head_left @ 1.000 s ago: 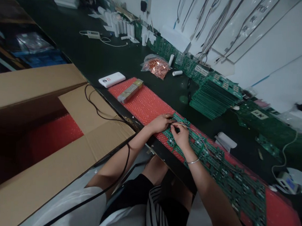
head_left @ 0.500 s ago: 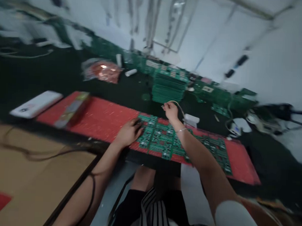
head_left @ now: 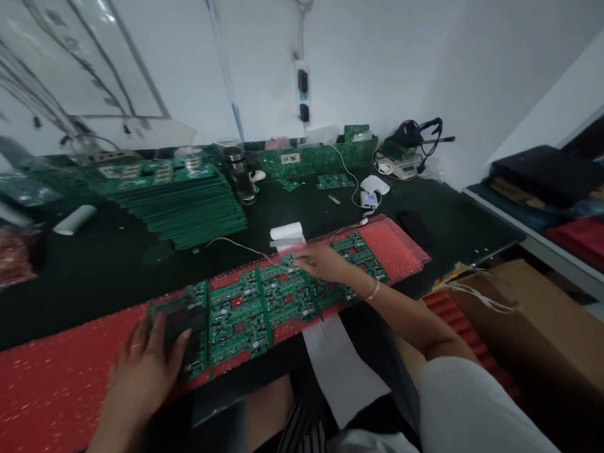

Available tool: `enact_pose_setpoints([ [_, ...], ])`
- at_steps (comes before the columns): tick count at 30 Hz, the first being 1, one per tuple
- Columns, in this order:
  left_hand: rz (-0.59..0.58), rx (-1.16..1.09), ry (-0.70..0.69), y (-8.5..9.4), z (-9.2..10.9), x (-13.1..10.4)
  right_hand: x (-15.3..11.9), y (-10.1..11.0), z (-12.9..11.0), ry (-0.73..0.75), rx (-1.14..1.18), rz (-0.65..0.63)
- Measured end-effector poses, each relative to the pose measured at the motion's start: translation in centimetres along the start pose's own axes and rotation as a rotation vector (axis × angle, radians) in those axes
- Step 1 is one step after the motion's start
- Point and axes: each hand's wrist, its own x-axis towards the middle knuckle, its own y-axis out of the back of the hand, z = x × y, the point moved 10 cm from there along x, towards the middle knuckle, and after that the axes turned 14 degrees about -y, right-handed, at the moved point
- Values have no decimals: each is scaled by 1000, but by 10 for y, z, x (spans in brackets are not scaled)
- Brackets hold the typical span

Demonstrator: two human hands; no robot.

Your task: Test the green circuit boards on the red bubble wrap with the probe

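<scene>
A row of green circuit boards point(head_left: 239, 312) lies on a red bubble-wrap sheet point(head_left: 50, 369) along the table's front edge. My left hand point(head_left: 149, 360) is at the left end of the row, fingers spread over the leftmost board. My right hand point(head_left: 320, 262) is over the boards right of the middle, its fingers pinched together near a board's top edge; what they hold is too small to make out. A thin white cable point(head_left: 236, 242) with a small connector lies on the dark table just behind the boards.
Behind the row stand a tall stack of green boards point(head_left: 183, 208) and a dark bottle point(head_left: 240, 177). A white roll point(head_left: 286, 231), a small device with a lit display point(head_left: 368, 200) and a black phone point(head_left: 413, 228) lie farther right.
The view has swung to the right and closer. My right hand has come down from behind the row onto the boards, and the cable now lies on the table. My left hand remains at the left end.
</scene>
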Motion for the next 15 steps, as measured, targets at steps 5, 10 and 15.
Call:
enact_pose_setpoints([
  [5,11,-279,-325,-7,148,77,-88,117,132,-471,-363,437],
  [10,-139,-230,-370,-56,224,147,-123,126,170,-606,-555,394],
  [15,-172,-246,-301,-73,218,171,-115,111,165,-550,-550,310],
])
